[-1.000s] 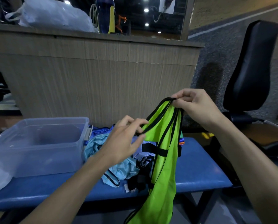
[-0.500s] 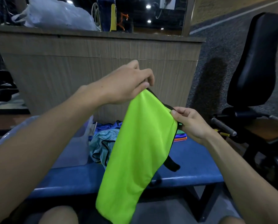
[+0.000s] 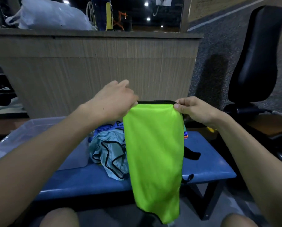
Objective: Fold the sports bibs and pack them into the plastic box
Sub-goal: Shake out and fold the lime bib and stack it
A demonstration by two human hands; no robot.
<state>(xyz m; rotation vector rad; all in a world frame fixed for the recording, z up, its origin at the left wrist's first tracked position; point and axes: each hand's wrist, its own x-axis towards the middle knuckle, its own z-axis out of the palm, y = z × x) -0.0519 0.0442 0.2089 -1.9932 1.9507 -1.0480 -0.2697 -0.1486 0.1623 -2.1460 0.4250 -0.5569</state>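
Blue padded counter [image 3: 207, 163] runs across mid-frame, with a clear plastic box [image 3: 19, 136] at left and a pile of light blue bibs [image 3: 109, 153] beside it. Center frame, a neon green bib [image 3: 153, 153] is held up, its top corners pinched by the left hand [image 3: 114, 102] and right hand [image 3: 194, 110], fingers clamped on the black trim.

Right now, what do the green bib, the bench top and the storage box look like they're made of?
Green bib: thin smooth synthetic fabric, likely polyester; it hangs limp with soft creases and has black edge binding. Bench top: blue padded vinyl or similar, judging by its rounded edge and dull sheen. Plastic box: translucent, slightly frosted plastic.
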